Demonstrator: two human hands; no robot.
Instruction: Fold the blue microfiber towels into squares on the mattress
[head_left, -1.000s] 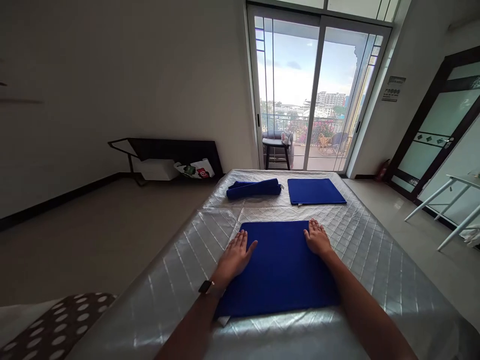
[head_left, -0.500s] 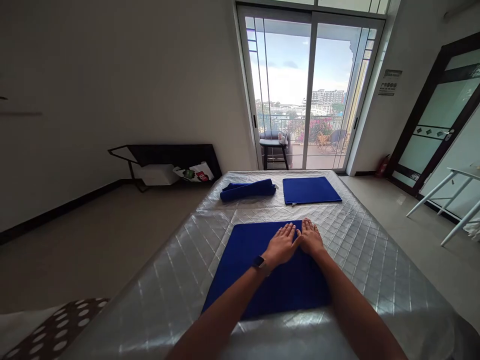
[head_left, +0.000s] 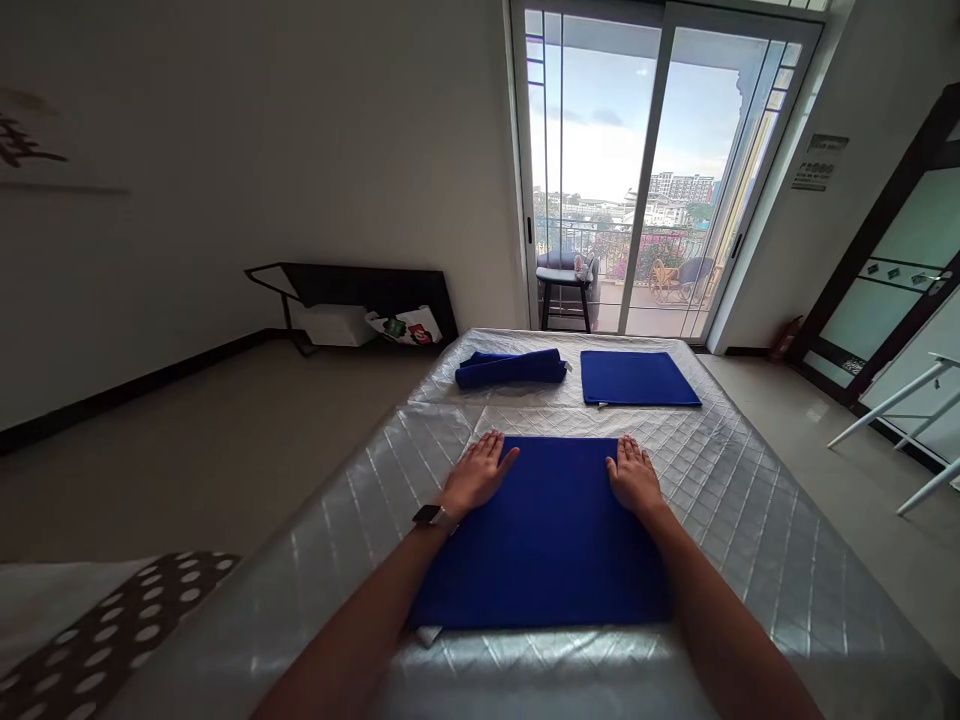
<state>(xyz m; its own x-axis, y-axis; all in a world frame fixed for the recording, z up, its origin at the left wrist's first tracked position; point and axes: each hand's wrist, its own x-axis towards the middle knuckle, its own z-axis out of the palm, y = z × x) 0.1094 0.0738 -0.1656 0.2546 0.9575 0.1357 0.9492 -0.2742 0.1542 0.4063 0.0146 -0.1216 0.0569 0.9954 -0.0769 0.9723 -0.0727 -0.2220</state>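
A blue cloth mat (head_left: 551,540) lies flat in front of me on the plastic-covered mattress (head_left: 360,540), with a small white tag at its near left corner. My left hand (head_left: 477,472), a watch on its wrist, rests flat on the mat's far left corner, fingers stretched out. On the far right corner lies my right hand (head_left: 634,474), palm down with fingers extended. Farther off, a second blue mat (head_left: 637,378) lies flat at the right. Left of it is a loosely rolled or folded blue cloth (head_left: 511,369).
Beyond the mattress are a sliding glass door (head_left: 652,170) and a dark stool (head_left: 564,285). A black frame (head_left: 367,285) with a white box and bag stands by the left wall. Polka-dot fabric (head_left: 112,640) is at lower left, a white table (head_left: 907,420) at right.
My left hand has slid left across the mat, from beside my right hand to the far left corner. The right hand stays at the far right corner. The view has turned slightly left.
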